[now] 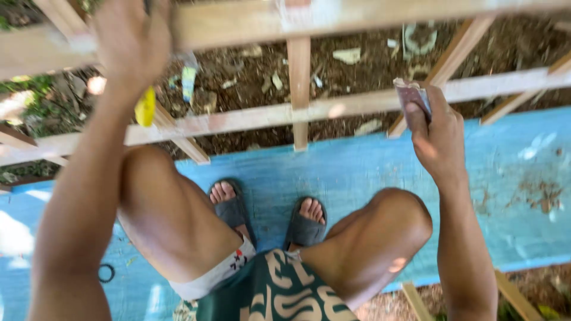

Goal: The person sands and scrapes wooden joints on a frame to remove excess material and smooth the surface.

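Note:
I crouch on a blue-painted board (369, 172) over a frame of light wooden battens (256, 119). My left hand (132, 41) rests on the upper wooden rail (238, 24), fingers closed over it; the frame is blurred there. My right hand (437, 134) holds a folded piece of dark sandpaper (411, 95) pinched between thumb and fingers, close to the lower horizontal batten. A short vertical batten (299, 89) joins the two rails between my hands.
Brown earth with scraps of litter (348, 56) lies beneath the frame. A yellow object (145, 107) hangs under my left forearm. My feet in grey sandals (304, 223) stand on the blue board. A small black ring (106, 273) lies at lower left.

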